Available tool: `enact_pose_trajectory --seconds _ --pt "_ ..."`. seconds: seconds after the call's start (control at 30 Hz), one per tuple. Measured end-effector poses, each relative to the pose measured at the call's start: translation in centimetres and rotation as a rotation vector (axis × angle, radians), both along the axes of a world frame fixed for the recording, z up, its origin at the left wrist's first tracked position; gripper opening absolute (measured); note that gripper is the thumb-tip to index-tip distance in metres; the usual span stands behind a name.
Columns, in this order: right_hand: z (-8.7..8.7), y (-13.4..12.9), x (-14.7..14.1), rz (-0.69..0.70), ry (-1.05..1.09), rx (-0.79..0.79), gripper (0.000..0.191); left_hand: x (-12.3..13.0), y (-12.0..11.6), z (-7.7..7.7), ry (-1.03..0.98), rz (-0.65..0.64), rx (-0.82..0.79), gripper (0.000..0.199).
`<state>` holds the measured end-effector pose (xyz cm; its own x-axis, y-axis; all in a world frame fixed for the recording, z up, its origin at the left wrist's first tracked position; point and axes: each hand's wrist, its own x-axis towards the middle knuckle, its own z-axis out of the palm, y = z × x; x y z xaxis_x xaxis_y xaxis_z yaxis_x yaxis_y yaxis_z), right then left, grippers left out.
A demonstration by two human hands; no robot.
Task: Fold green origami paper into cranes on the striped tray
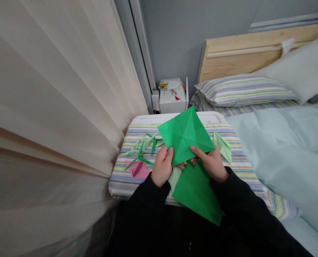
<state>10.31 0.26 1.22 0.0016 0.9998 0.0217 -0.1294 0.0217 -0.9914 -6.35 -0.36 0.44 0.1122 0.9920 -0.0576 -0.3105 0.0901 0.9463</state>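
Two bare hands, the left hand (162, 166) and the right hand (211, 164), grasp a creased green paper square (186, 135) held up as a diamond, clear of the surface below. The left thumb (169, 154) presses on its upper face near the lower left edge, and the right forefinger (197, 152) lies along the lower right edge; the other fingers curl beneath, apparently to keep the sheet spread and its creases in view. Both black sleeves (145, 207) run back toward the body. Directly below the hands, a second green sheet (197, 194) lies over a pale green sheet (175, 180) and hangs past the near edge of a striped cloth (118, 178), whose far end meets a white rim (175, 117). Pale green folded paper pieces (139, 148) and a pink folded paper (137, 169) sit to the left, a pale green folded paper (223, 147) to the right. A beige curtain (54, 96) closes off the left side, and a pale blue duvet (287, 153) bounds the right, leaving a narrow working strip between them.
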Motion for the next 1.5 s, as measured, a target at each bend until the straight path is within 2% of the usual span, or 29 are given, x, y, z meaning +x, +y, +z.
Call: enact_pose_trajectory --seconds 0.13,0.27,0.33,0.43,0.53,0.63,0.7,0.9,0.97,1.07,1.23,1.5 --pt "-0.1 -0.1 -0.1 0.037 -0.069 -0.029 0.037 -0.1 -0.4 0.7 0.123 -0.1 0.086 0.048" --pt "-0.4 0.0 0.0 0.088 -0.142 -0.011 0.038 -0.1 -0.4 1.0 0.288 -0.189 0.126 0.034" --pt "-0.5 0.0 -0.1 0.087 -0.146 0.0 0.037 0.0 -0.3 1.0 0.303 -0.206 0.134 0.035" --pt "-0.3 0.0 -0.1 0.064 -0.072 0.047 0.033 0.2 -0.3 0.9 0.254 -0.134 0.098 0.038" --pt "-0.3 0.0 -0.2 0.029 0.013 0.169 0.029 0.2 -0.2 1.1 0.165 -0.031 0.045 0.039" --pt "-0.5 0.0 -0.5 0.078 -0.04 0.285 0.062 0.0 -0.2 1.2 0.055 0.062 0.011 0.043" --pt "-0.8 -0.1 -0.7 0.13 -0.099 0.322 0.076 -0.1 -0.1 1.1 -0.005 0.105 0.01 0.044" --pt "-1.7 -0.4 -0.8 0.18 -0.094 0.286 0.087 -0.2 0.2 0.8 -0.079 0.128 -0.007 0.043" --pt "-1.9 -0.4 -0.7 0.201 -0.121 0.316 0.084 -0.3 0.1 1.0 -0.088 0.14 -0.007 0.053" --pt "-2.1 -0.3 -0.6 0.235 -0.233 0.427 0.07 -0.3 0.0 1.4 -0.104 0.201 0.013 0.068" --pt "-1.7 -0.2 -0.6 0.24 -0.571 0.511 0.049 -0.5 0.0 1.4 -0.031 0.115 0.023 0.047" --pt "-1.4 -0.4 -0.5 0.017 -0.985 0.584 0.048 -0.2 -0.2 1.9 0.051 0.168 0.036 0.037"
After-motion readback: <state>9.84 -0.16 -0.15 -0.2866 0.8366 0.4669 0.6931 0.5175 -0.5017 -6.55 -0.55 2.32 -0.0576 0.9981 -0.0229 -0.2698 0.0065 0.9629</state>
